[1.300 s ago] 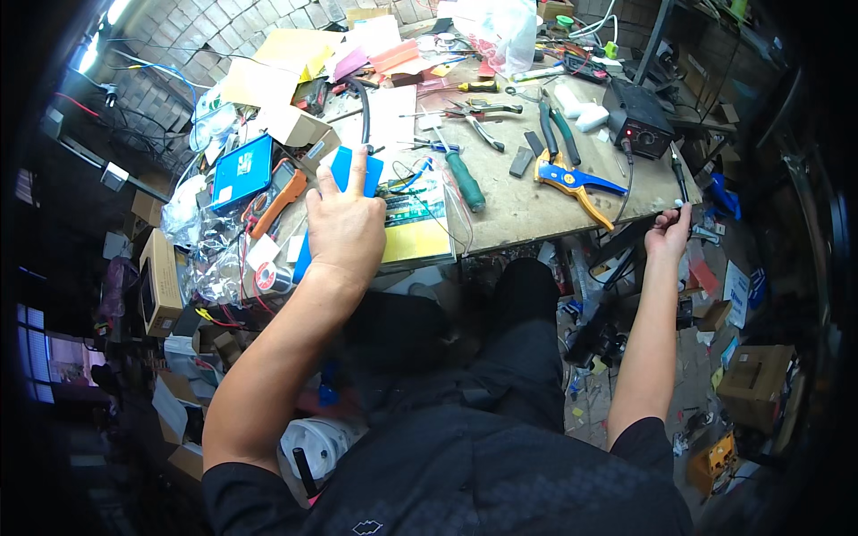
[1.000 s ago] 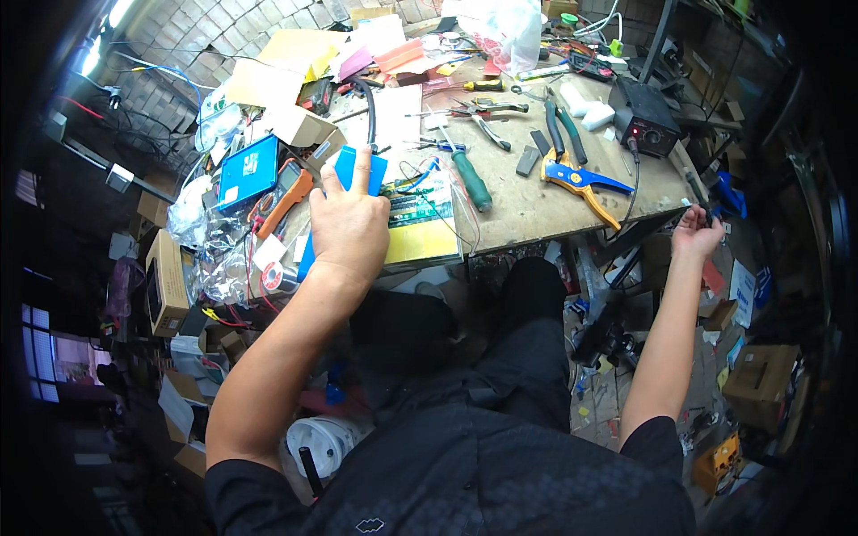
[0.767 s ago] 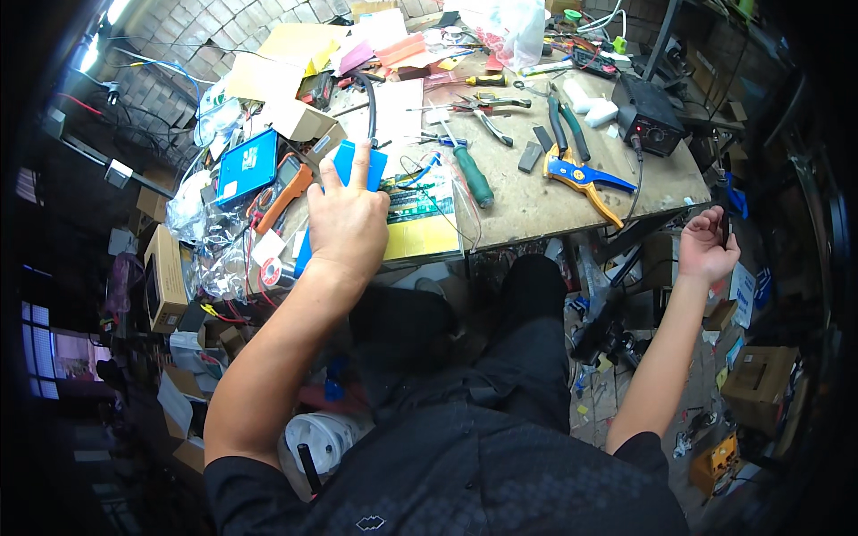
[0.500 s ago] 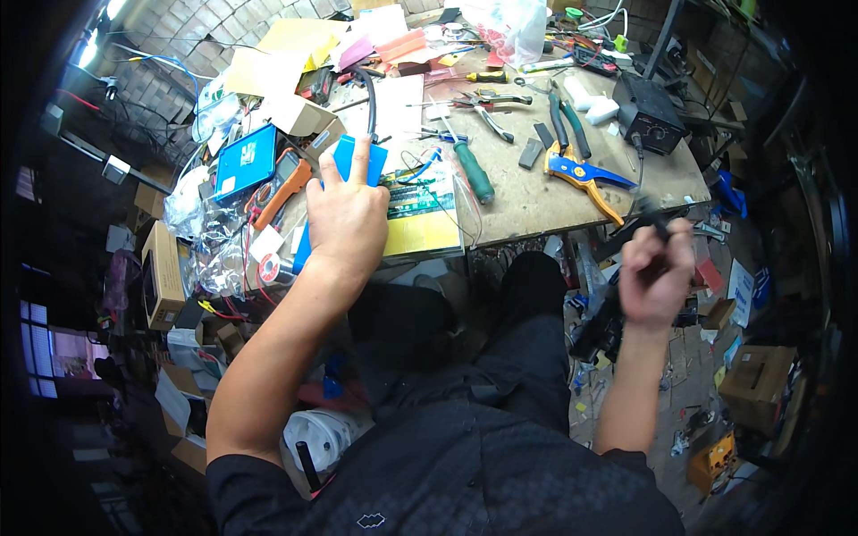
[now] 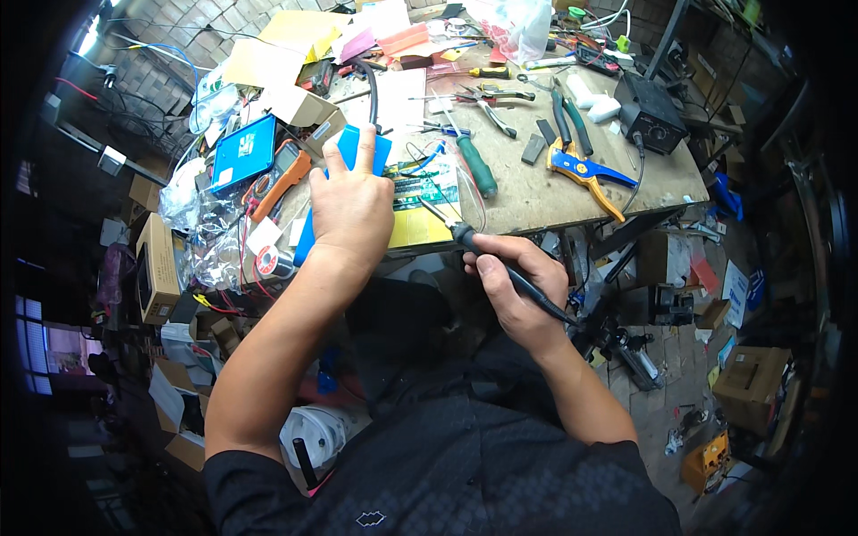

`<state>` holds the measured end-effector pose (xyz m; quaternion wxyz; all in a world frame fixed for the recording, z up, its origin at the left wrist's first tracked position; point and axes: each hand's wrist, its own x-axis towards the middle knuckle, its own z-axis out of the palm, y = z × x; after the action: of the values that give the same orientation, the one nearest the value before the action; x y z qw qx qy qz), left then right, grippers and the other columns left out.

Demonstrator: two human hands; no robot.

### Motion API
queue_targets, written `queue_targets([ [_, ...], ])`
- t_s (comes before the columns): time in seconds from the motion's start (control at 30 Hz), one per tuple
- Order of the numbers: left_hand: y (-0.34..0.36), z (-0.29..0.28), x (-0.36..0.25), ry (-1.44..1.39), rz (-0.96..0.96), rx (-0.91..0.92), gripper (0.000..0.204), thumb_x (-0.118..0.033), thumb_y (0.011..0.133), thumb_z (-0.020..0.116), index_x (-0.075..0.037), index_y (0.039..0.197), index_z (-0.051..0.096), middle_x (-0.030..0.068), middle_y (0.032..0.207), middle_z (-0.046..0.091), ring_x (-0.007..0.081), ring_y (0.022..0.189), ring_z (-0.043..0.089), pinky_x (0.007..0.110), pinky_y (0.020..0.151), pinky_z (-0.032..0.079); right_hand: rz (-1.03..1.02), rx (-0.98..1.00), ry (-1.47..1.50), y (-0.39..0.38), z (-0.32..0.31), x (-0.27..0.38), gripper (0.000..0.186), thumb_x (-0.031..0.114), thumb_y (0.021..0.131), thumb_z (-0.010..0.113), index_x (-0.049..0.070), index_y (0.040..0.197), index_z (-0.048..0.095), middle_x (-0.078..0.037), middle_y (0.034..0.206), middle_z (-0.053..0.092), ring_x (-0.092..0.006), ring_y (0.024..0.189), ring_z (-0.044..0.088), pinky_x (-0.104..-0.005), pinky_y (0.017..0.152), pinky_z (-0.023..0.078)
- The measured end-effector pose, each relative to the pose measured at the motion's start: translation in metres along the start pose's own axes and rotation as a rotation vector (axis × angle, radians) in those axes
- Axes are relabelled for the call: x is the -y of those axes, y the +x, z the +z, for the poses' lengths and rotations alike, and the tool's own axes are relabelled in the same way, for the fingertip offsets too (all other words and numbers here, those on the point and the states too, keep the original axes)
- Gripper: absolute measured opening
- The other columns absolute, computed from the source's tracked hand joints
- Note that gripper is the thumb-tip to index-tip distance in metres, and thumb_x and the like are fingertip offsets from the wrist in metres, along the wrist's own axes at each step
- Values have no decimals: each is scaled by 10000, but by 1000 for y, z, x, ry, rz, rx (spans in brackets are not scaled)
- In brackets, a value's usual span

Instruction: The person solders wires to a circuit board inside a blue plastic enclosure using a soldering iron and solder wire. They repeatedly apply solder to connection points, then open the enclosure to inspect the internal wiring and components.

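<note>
The right hand (image 5: 527, 295) was closed around the iron (image 5: 465, 236), held much like a pen, tip angled toward the board (image 5: 427, 189). Whether the tip touched anything could not be told. The board lay over a yellow sheet (image 5: 424, 228) near the front edge of the tabletop (image 5: 527, 198). Just beside it, the left hand (image 5: 356, 210) lay palm down over the blue piece (image 5: 382, 154), two fingers spread forward; whether it gripped or only pressed was unclear.

Careful work here seemed to call for a braced right wrist, a grip well back from the probably hot stem, and a tip kept off the loose wires (image 5: 427, 163) and the left fingers. Steady pressure on the blue piece would likely have guarded against slipping.

As for print, the spool (image 5: 266, 260) wore a round red-and-white label, the blue tray (image 5: 244, 152) a pale sticker, and the carton (image 5: 159, 268) small dark marks, all too small to make out.
</note>
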<state>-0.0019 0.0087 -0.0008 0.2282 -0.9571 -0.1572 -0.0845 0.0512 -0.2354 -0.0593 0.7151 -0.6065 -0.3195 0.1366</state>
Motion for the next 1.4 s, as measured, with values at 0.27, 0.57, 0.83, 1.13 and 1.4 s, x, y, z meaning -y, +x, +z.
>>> queue_targets([
  [0.27, 0, 1, -3, 0, 4, -28, 140, -203, 866, 789, -150, 878, 918, 126, 1710, 576, 457, 1429, 525, 511, 955, 509, -134, -106, -156, 16, 24, -11, 281, 120, 983, 814, -44, 1211, 829, -206, 1078, 856, -261, 931, 847, -350, 865, 654],
  [0.57, 1, 2, -5, 39, 5, -3, 140, -194, 866, 788, -145, 888, 917, 114, 1718, 575, 455, 1388, 562, 505, 948, 509, -123, -100, -189, 24, 31, -15, 236, 125, 980, 827, -18, 1168, 837, -192, 1019, 851, -257, 857, 846, -342, 808, 659],
  [0.83, 0, -3, -4, 60, -8, 52, 111, -240, 870, 824, -176, 890, 912, 124, 1751, 537, 507, 1460, 564, 530, 1081, 531, -51, -115, -197, 24, 33, -10, 233, 160, 1005, 834, -5, 1168, 825, -186, 965, 838, -234, 793, 831, -342, 739, 638],
  [1.13, -2, 1, 2, 22, 32, 6, 138, -188, 857, 779, -170, 875, 915, 94, 1720, 580, 439, 1427, 554, 504, 967, 502, -111, -134, -183, 24, 37, -14, 212, 161, 1019, 807, -9, 1146, 818, -193, 1003, 835, -304, 835, 832, -372, 782, 644],
  [1.4, -2, -1, 1, 35, 37, 14, 149, -188, 876, 769, -175, 879, 917, 96, 1730, 569, 446, 1433, 551, 511, 979, 493, -163, -136, -227, 27, 36, -16, 204, 150, 994, 818, -15, 1114, 831, -198, 1009, 843, -320, 870, 841, -382, 818, 654],
])
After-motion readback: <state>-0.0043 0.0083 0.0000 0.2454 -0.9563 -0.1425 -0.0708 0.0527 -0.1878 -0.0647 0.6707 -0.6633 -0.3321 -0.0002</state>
